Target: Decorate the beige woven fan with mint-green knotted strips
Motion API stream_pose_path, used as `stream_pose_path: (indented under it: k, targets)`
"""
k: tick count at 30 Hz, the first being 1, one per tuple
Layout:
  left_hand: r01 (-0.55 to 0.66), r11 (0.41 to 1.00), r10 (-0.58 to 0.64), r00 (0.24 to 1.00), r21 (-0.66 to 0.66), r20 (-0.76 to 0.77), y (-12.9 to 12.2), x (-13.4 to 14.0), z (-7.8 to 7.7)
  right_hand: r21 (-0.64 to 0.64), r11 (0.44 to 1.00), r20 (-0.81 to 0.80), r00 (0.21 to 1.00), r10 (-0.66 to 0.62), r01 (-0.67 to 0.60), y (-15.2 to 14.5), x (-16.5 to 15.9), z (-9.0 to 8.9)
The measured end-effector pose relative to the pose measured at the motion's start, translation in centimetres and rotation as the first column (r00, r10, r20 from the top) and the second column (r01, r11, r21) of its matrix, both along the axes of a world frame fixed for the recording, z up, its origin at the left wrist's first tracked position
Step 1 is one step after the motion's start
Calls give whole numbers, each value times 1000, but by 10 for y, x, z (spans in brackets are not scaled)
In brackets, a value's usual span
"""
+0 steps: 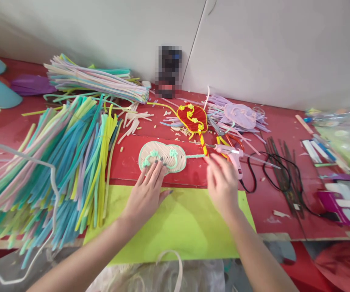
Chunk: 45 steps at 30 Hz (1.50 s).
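Table (262,211), red: near edge under the sheet. Pipe-cleaner pile (68,162): crowds the left. Lime sheet (205,221), 1: bare, open working room. Hands, 2: left (150,184) flat on the pad; right (223,182) narrowed at the stem's tip (grip cannot be told). Pad (163,149), mint-edged: mid-table. Glue gun (235,161): crowds the right hand. Mint stem (195,156), twisted: apparently being worked; next calls for a still pad.
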<state>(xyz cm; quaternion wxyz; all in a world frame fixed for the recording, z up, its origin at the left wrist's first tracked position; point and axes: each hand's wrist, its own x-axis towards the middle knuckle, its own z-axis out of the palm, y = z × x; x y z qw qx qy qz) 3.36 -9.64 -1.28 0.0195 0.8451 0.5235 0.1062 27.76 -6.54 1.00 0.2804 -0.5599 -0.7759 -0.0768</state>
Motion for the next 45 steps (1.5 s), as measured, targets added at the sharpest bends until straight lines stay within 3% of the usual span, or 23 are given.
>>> stream_pose_path:
  k: [3,7,19,45]
  targets:
    - [-5,1000,4,1000,-19,-12,2,0,-2,-172,945,63,955,291,-277,-6,-30,-8]
    - [-11,999,10,1000,-35,-8,2,0,0,-293,886,117,907,406,-359,-6,-43,-20]
    - [-53,997,53,999,-49,-9,1,4,3,-354,877,123,913,388,-325,-5,-43,-22]
    - [-68,996,70,997,-65,27,3,3,7,-345,887,164,911,378,-306,-4,-45,-24]
